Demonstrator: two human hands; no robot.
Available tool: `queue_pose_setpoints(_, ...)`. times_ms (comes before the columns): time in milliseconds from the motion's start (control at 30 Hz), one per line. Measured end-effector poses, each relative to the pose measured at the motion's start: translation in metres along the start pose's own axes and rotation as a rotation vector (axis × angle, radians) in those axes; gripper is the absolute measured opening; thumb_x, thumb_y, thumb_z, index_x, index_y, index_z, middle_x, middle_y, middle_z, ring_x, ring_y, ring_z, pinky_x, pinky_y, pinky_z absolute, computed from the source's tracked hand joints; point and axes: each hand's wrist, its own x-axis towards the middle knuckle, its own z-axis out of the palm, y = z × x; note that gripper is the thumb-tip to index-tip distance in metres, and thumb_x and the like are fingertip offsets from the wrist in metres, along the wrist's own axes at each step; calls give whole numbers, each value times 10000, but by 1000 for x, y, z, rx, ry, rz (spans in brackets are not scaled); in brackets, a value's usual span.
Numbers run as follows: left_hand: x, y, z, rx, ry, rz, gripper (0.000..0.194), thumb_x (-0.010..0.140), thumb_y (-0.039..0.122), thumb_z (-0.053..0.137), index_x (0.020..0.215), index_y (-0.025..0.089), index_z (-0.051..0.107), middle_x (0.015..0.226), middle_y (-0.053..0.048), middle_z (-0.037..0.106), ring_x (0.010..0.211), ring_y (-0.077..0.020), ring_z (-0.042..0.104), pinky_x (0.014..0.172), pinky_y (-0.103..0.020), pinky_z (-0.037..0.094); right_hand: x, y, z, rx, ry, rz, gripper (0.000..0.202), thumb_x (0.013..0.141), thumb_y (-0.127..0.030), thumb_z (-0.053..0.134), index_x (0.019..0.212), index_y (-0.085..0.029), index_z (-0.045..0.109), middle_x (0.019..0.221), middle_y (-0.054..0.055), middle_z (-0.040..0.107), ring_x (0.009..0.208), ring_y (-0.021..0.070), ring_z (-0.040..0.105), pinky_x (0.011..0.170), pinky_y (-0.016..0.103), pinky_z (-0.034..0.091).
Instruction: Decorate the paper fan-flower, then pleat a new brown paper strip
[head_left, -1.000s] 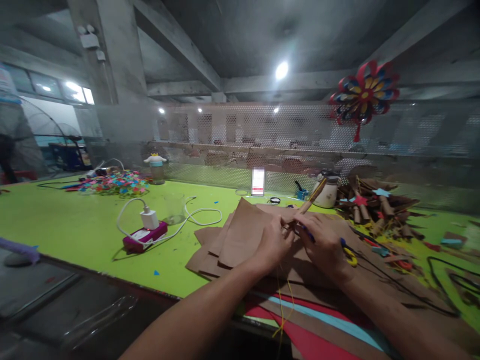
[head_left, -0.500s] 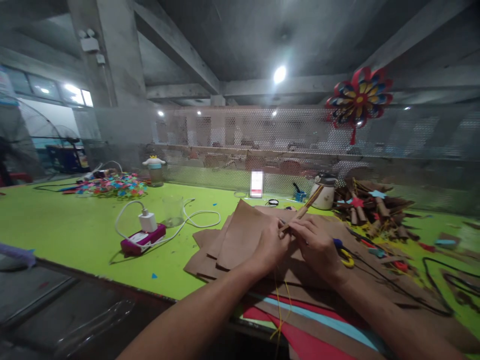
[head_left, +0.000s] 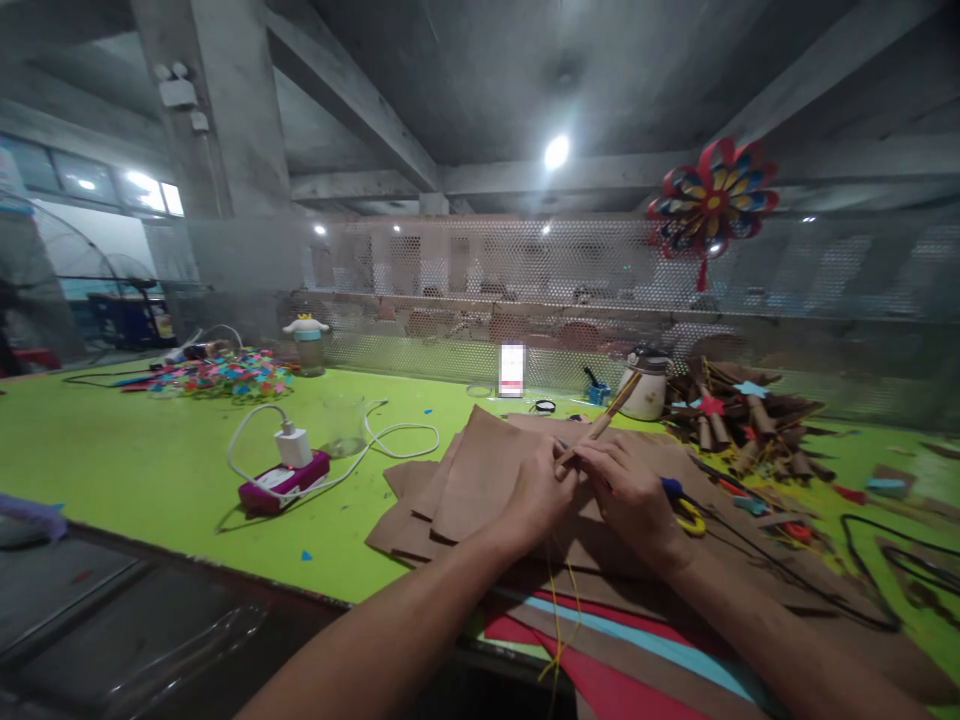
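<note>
Over a stack of brown paper sheets (head_left: pixel 480 470), my left hand (head_left: pixel 544 490) is closed on a thin rolled brown paper tube (head_left: pixel 598 428) that slants up to the right. My right hand (head_left: pixel 626 495) meets it from the right, its thumb and fingers pinched at the tube's lower end. Yellow string (head_left: pixel 556 600) hangs below my hands over the table's front edge. Red and light blue sheets (head_left: pixel 645 640) lie under the brown ones, below my forearms.
A purple power strip (head_left: pixel 285 482) with a white charger and cable is at left. Behind stand a phone (head_left: pixel 511 368) and a white jug (head_left: pixel 643 385). Rolled brown paper pieces (head_left: pixel 750 415) pile up at right, near yellow-handled scissors (head_left: pixel 691 517). Colourful paper stars (head_left: pixel 232 374) lie far left.
The whole view has shifted very slightly. Both hands keep their hold on the tube, with only a tiny change in the fingers.
</note>
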Motion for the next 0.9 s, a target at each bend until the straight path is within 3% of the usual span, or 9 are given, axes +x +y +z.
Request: queue_pose_setpoints(900,2,-3,1,4,-1,16,55,759,207,508,756,184,459,665,16,551,620,-114,531,546,-194,375,1,-3,-1,-11,9,9,259,838,-63,450,1055,-147,564,944,103,643,900,217,564,792,386,496)
